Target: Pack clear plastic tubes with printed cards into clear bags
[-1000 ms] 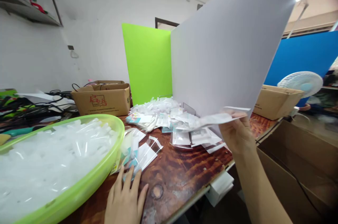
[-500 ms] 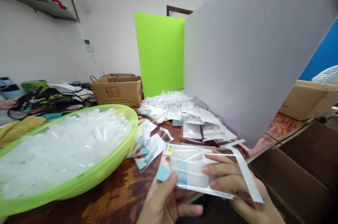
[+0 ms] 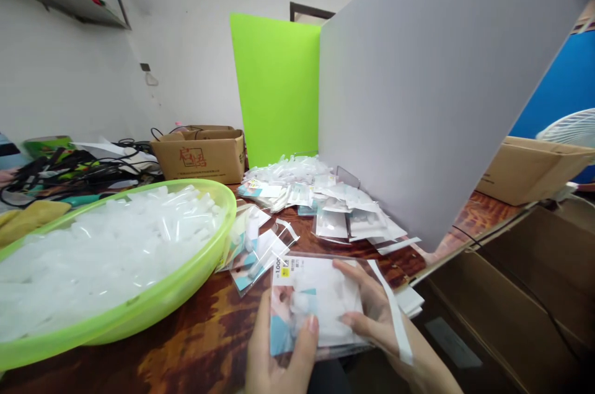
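My left hand (image 3: 301, 350) grips a clear plastic packet (image 3: 292, 270) at its left end, thumb on top. Inside is a printed card with a blue patch, a yellow label and whitish translucent pieces that I cannot make out clearly. At the packet's right end is my right hand (image 3: 374, 307), fingers and thumb closed on it, apparently partly under the clear film. A white strip (image 3: 393, 313) of the flap crosses the back of that hand. Just beyond, several similar packets (image 3: 253, 258) lie beside a green basin (image 3: 186, 279) heaped with whitish translucent pieces (image 3: 121, 258).
Further back sit a pile of flat packets (image 3: 348, 208) and loose whitish pieces (image 3: 288, 168). A cardboard box (image 3: 199, 158) stands behind the basin, tangled black cables (image 3: 93, 168) to its left. A tall grey panel (image 3: 409, 84) bounds the right; another carton (image 3: 530, 171) is beyond it.
My right hand has moved left along the packet, and its fingers are more bent. The packet has turned more squarely towards me. The view has shifted slightly.
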The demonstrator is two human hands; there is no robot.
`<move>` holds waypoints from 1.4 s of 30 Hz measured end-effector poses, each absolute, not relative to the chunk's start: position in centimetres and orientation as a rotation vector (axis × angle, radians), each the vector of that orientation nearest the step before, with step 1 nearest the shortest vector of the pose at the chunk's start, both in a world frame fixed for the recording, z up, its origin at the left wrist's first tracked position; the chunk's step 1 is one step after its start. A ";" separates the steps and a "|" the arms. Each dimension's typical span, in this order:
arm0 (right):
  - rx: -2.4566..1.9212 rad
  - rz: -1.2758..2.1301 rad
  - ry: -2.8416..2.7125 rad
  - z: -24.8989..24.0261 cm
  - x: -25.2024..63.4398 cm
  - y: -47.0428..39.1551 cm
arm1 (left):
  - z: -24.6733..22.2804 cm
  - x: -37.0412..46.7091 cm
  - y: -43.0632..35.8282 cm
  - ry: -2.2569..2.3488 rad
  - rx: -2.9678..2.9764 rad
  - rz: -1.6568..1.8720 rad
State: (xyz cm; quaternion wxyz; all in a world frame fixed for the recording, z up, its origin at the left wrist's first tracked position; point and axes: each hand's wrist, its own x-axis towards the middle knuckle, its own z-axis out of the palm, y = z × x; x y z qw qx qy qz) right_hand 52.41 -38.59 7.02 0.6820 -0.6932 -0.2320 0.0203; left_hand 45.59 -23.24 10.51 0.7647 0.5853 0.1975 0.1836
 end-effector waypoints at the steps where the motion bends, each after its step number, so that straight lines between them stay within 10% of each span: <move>1: -1.498 0.029 -0.547 6.3 52.5 -38.3 | 10.2 45.4 -23.2 0.400 1.365 0.440; 15: -1.693 -0.519 -0.659 5.2 52.4 -37.4 | 11.2 45.5 -23.4 0.453 1.189 0.278; 35: -1.286 -0.058 -0.040 5.6 48.7 -35.4 | 9.6 45.8 -20.0 0.645 0.916 0.191; 42: -1.339 -0.553 -0.121 10.3 53.2 -36.9 | 8.0 45.1 -17.8 0.631 0.677 0.217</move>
